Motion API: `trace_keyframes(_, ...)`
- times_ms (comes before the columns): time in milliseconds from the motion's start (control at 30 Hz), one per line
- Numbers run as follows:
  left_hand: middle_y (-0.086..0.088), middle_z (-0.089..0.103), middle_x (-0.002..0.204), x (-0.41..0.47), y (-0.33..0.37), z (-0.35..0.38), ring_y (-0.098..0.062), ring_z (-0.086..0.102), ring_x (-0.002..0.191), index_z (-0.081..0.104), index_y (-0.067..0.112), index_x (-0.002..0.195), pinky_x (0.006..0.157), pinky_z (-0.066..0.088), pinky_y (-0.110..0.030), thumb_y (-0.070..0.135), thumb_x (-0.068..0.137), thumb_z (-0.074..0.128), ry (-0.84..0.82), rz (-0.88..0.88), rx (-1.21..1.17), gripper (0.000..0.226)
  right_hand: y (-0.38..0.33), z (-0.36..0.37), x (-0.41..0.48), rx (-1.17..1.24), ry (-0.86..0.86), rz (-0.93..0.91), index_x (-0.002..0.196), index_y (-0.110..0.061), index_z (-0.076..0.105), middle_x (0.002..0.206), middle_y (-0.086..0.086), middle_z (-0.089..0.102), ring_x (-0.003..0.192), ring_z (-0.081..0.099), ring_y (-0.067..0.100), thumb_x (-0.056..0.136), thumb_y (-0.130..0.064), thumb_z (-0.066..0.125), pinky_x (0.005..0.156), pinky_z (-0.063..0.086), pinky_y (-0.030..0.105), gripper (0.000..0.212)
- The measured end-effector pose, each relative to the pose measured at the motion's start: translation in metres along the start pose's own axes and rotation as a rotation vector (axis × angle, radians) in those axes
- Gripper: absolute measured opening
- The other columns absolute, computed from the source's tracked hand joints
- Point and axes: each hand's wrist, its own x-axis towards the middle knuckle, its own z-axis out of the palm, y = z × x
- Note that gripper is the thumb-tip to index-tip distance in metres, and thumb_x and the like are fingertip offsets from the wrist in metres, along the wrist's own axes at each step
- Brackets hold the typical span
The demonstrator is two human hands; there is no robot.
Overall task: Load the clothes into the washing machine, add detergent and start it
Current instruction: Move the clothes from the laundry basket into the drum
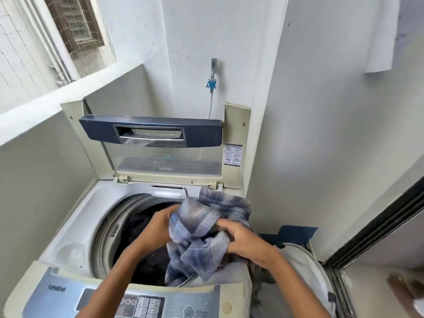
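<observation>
We hold the plaid shirt (pixel 206 228) bunched between both hands, over the right half of the drum (pixel 103 228) of the washing machine (pixel 75 226). Its upper part is heaped toward the back right corner, and a tail hangs down at the front edge. The left hand (pixel 158 228) has its fingers curled round a fold on the shirt's left side, directly above the opening. The right hand (pixel 243 239) has its fingers gripping a wad on the right side, closer to the machine's right edge. The shirt's length runs from back right to front centre, so the drum lies left of and below most of the cloth. In our judgement the left hand is the nearer one to lead it in.

The shirt is limp, crumpled woven cloth in a blue-grey and white check, and it will sag and trail rather than keep a shape. Dark clothes (pixel 142 226) already lie inside the drum, which has a smooth grey ring. The machine's top is cream plastic, and the lid (pixel 151 131) stands upright at the back edge with a dark blue handle band. The control panel (pixel 142 304) runs along the front edge, with the power button (pixel 188 312) toward its right. A pale hamper (pixel 305 260) stands just beside the right side.
</observation>
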Motion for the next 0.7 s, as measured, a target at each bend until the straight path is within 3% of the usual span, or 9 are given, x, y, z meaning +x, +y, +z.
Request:
trace_keyframes(100,0.032,0.068,0.088,-0.013,-0.005,-0.035,0.017,0.058,0.082,0.070,0.041,0.087,0.077,0.046,-0.006,0.031,0.058,0.072,0.147,0.024,-0.041,0.030,-0.006,-0.039,-0.009,-0.018,-0.210,0.055,0.118,-0.014,0.060,0.121,0.001,0.063,0.109,0.062,0.015,0.077,0.007,0.062,0.092,0.049,0.026,0.046)
trace_keyframes(233,0.031,0.069,0.089,-0.027,-0.017,-0.069,0.021,0.056,0.087,0.069,0.049,0.092,0.080,0.043,-0.002,0.020,0.054,0.077,0.254,0.058,-0.007,0.049,0.015,-0.070,0.018,0.024,0.428,0.176,0.112,-0.010,0.059,0.118,0.014,0.064,0.080,0.066,0.016,0.086,0.003,0.055,0.072,0.053,0.024,0.029)
trace_keyframes(300,0.026,0.070,0.085,-0.032,-0.024,-0.079,0.022,0.056,0.085,0.067,0.038,0.093,0.080,0.044,-0.002,0.035,0.047,0.075,0.337,0.024,-0.052,0.047,0.040,-0.075,0.037,-0.002,0.571,0.273,0.135,-0.014,0.043,0.143,0.011,0.043,0.086,0.060,0.016,0.089,0.001,0.053,0.070,0.051,0.023,0.049)
trace_keyframes(367,0.036,0.067,0.079,-0.036,-0.033,-0.087,0.025,0.055,0.078,0.059,0.029,0.092,0.075,0.042,0.002,0.031,0.044,0.076,0.409,-0.008,-0.071,0.051,0.063,-0.077,0.048,-0.014,0.512,0.346,0.148,-0.019,0.018,0.154,0.007,0.024,0.103,0.056,0.020,0.089,-0.001,0.054,0.079,0.052,0.027,0.071)
trace_keyframes(433,0.033,0.067,0.073,-0.040,-0.041,-0.093,0.028,0.053,0.074,0.057,0.024,0.088,0.071,0.040,0.004,0.025,0.042,0.075,0.442,-0.033,-0.040,0.049,0.076,-0.077,0.056,-0.055,0.467,0.390,0.148,-0.015,0.017,0.149,0.010,0.032,0.121,0.049,0.025,0.089,-0.005,0.056,0.095,0.047,0.034,0.071)
trace_keyframes(500,0.012,0.070,0.089,-0.040,-0.047,-0.099,0.024,0.055,0.082,0.059,0.012,0.099,0.073,0.038,0.003,0.033,0.042,0.073,0.413,-0.066,0.061,0.062,0.077,-0.077,0.059,-0.106,0.483,0.425,0.136,-0.008,0.042,0.124,0.016,0.057,0.091,0.060,0.023,0.088,-0.009,0.060,0.070,0.051,0.029,0.051)
trace_keyframes(567,-0.015,0.059,0.117,-0.038,-0.063,-0.112,0.000,0.056,0.104,0.048,0.006,0.125,0.086,0.040,-0.009,0.015,0.053,0.083,0.263,-0.208,0.132,0.081,0.070,-0.077,0.058,-0.227,0.504,0.434,0.104,-0.006,0.058,0.084,0.012,0.063,0.057,0.054,0.017,0.085,-0.013,0.064,0.047,0.043,0.023,0.021)
trace_keyframes(633,-0.017,0.045,0.136,-0.038,-0.072,-0.121,-0.024,0.047,0.122,0.034,0.009,0.140,0.100,0.037,-0.028,0.004,0.060,0.085,0.069,-0.379,0.274,0.095,0.060,-0.079,0.057,-0.340,0.522,0.367,0.073,-0.011,0.054,0.063,0.003,0.052,0.050,0.045,0.014,0.081,-0.012,0.068,0.049,0.037,0.024,0.016)
trace_keyframes(700,-0.010,0.042,0.141,-0.035,-0.070,-0.122,-0.025,0.040,0.131,0.034,0.014,0.142,0.105,0.031,-0.031,0.008,0.065,0.084,-0.023,-0.435,0.345,0.092,0.042,-0.077,0.059,-0.407,0.527,0.243,0.058,-0.019,0.045,0.058,-0.004,0.045,0.054,0.041,0.010,0.078,-0.009,0.070,0.055,0.031,0.026,0.034)
